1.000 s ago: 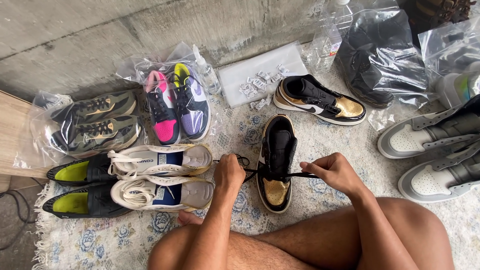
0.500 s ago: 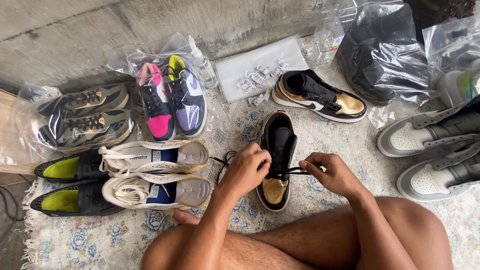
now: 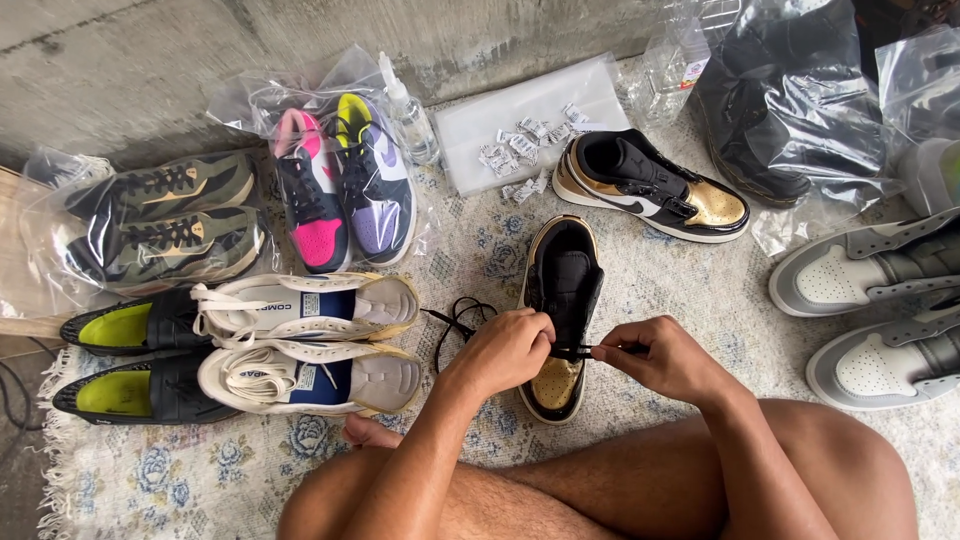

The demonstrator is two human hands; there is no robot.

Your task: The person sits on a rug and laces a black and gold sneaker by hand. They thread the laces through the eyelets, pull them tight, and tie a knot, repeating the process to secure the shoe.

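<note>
Now | both hands: left hand, right hand, fingers pinching one black lace | two black-gold sneakers

A high-top sneaker stands at the centre of the frame on a rug, the left hand and right hand meeting over its lower half, a lace trailing to its left. Its mate lies on its side just above and to the right. Two pairs of shoes sit side by side at the lower left, bagged pairs above them along the wall. A flat pouch lies at upper centre, a bagged boot at upper right, two high-tops at the right edge.
</note>
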